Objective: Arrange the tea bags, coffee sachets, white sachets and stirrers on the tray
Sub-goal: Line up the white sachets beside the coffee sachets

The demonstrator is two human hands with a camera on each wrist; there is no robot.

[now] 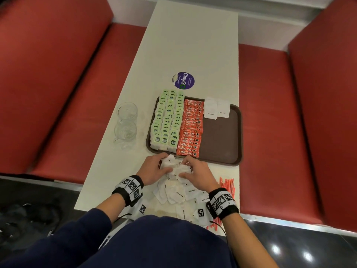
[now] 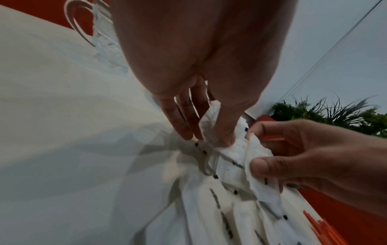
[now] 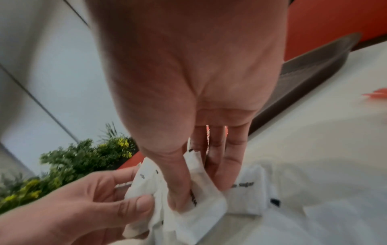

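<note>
A brown tray [image 1: 222, 144] holds rows of green tea bags [image 1: 167, 120], a column of red coffee sachets [image 1: 191, 128] and a few white sachets [image 1: 216, 109] at its far right corner. Just in front of the tray, my left hand [image 1: 154, 169] and right hand [image 1: 195, 173] both pinch a small bunch of white sachets [image 1: 176, 168] between thumb and fingers. In the left wrist view my left hand [image 2: 209, 132] grips the sachets [image 2: 240, 152]; in the right wrist view my right hand [image 3: 199, 182] grips them [image 3: 201, 203]. A loose pile of white sachets [image 1: 177, 192] lies below. Red stirrers [image 1: 228, 185] lie at the right.
Two clear glass mugs [image 1: 126, 124] stand left of the tray. A round blue sticker [image 1: 183, 80] sits on the white table [image 1: 193, 45] beyond the tray. Red benches [image 1: 58, 74] flank the table. The tray's right half is bare brown surface.
</note>
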